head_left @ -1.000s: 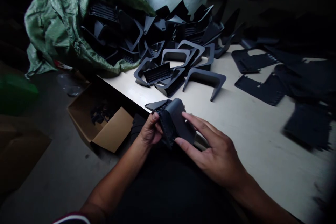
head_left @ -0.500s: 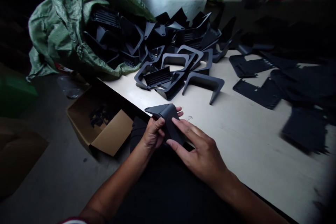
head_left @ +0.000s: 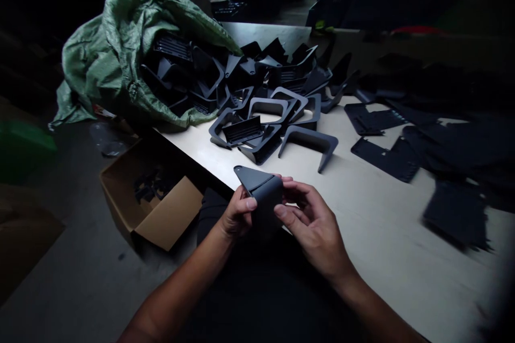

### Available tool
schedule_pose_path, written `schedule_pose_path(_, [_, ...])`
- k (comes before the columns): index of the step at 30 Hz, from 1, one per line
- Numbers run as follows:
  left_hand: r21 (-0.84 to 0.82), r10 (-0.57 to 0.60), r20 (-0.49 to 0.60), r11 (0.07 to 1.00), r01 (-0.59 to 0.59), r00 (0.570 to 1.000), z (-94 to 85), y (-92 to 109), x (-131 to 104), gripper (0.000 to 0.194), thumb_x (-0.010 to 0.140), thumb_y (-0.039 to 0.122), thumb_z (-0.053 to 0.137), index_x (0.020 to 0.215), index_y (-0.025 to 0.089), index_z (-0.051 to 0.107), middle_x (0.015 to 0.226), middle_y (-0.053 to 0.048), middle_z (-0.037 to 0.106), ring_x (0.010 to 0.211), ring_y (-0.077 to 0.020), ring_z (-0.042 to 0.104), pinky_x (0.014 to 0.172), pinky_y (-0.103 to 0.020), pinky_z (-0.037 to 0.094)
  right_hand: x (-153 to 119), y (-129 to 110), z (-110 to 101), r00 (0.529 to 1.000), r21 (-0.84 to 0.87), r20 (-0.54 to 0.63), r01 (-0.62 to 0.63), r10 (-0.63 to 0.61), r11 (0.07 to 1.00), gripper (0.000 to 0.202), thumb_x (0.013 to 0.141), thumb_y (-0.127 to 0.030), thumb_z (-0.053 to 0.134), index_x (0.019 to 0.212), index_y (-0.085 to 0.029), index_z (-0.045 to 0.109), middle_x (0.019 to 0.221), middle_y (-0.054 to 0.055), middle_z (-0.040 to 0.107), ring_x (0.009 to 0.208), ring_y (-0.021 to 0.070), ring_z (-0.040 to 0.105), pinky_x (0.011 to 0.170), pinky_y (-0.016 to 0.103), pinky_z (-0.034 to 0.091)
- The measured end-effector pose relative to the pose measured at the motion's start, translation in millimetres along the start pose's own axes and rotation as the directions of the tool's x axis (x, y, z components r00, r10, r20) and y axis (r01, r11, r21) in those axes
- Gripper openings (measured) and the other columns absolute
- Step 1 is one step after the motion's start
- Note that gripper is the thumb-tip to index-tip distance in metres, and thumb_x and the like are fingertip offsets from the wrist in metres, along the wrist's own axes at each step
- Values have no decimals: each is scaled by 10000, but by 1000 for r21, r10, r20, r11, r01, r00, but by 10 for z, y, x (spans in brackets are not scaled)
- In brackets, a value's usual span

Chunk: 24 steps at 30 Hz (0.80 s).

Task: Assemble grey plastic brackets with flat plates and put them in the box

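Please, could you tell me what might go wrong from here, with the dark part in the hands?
1. The dark part, held by the left hand and right hand near the edge of the table, might drop if the hold slips.
2. A dark line separates its triangular side from its broad face; if these are separate pieces, they could come apart.
3. The loose pieces overlap, so a bump might make some slide.

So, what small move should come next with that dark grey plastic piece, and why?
Perhaps press the triangular dark grey plastic flap toward the rounded dark grey plastic piece: a narrow dark seam, maybe a gap, shows between them, and the left hand and right hand both hold the piece.
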<state>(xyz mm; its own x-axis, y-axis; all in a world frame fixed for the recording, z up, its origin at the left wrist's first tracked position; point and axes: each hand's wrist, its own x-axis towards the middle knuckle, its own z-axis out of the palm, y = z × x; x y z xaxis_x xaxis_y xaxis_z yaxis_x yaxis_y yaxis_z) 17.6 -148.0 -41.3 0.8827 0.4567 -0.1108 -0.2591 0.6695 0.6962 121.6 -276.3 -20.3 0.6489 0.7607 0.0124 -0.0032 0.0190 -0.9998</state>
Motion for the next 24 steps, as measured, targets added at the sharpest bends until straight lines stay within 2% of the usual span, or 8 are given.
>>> schedule_pose_path(6, [127, 10, 143, 992, -28, 990, 75, 114, -19, 752, 647, 403, 816, 1339, 136, 691, 1456, -177, 654, 1407, -465, 533, 1199, -538, 397, 105, -184, -39, 970, 154, 177, -195, 168, 969, 483, 900, -557, 787, 1232, -217, 704, 1265, 92, 731, 1095, 267, 706, 929, 355, 594])
schedule_pose_path(9, [173, -41, 206, 985, 5, 978, 171, 167, -39, 791, 643, 393, 824, 1377, 137, 679, 1488, -169, 631, 1400, -455, 540, 1186, -518, 413, 98, -218, -21, 932, 271, 278, -308, 232, 912, 460, 914, -561, 771, 1192, -197, 727, 1079, 87, 764, 1003, 264, 724, 869, 345, 580])
schedule_pose_path(11, [117, -55, 198, 993, 32, 979, 227, 191, -39, 822, 652, 453, 826, 1389, 128, 667, 1496, -184, 622, 1372, -446, 567, 1154, -505, 445, 83, -208, -13, 929, 339, 302, -316, 215, 886, 397, 912, -542, 779, 1113, -202, 738, 1001, 71, 759, 925, 237, 719, 826, 324, 561])
schedule_pose_path(13, [-3, -53, 116, 999, 54, 992, 270, 226, -10, 817, 694, 551, 797, 1378, 128, 659, 1440, -204, 662, 1295, -416, 632, 1112, -500, 478, 72, -188, -18, 935, 313, 313, -269, 168, 911, 330, 899, -508, 804, 1014, -206, 739, 944, 43, 734, 859, 197, 683, 783, 286, 527])
schedule_pose_path(15, [-137, -44, -68, 990, 34, 997, 304, 279, 49, 632, 789, 570, 717, 1257, 144, 695, 1192, -183, 778, 1124, -355, 723, 1053, -488, 519, 64, -169, -26, 934, 216, 328, -219, 140, 951, 295, 886, -478, 825, 955, -206, 734, 876, 12, 687, 804, 165, 625, 734, 257, 489])
schedule_pose_path(18, [-207, -84, -305, 978, 20, 949, 354, 357, 141, 248, 906, 398, 609, 976, 175, 691, 708, -51, 735, 795, -248, 747, 959, -453, 566, 34, -137, -18, 923, 106, 360, -187, 137, 977, 271, 904, -447, 813, 1017, -210, 747, 899, 6, 678, 847, 176, 614, 778, 263, 491])
schedule_pose_path(21, [-140, -102, -339, 988, 57, 935, 428, 366, 152, 157, 938, 327, 586, 883, 191, 644, 573, 19, 615, 605, -179, 667, 861, -411, 595, -58, -70, 14, 941, 96, 332, -106, 68, 990, 287, 934, -414, 781, 1148, -226, 743, 1084, 29, 716, 1046, 228, 643, 917, 290, 504])
schedule_pose_path(24, [-12, 3, -347, 1000, -8, 938, 530, 329, 78, 182, 963, 354, 593, 864, 202, 611, 568, 34, 575, 578, -160, 637, 794, -362, 597, -195, 23, 39, 975, 68, 222, -8, -7, 998, 283, 944, -376, 774, 1194, -249, 735, 1124, 22, 723, 1087, 232, 657, 927, 278, 514])
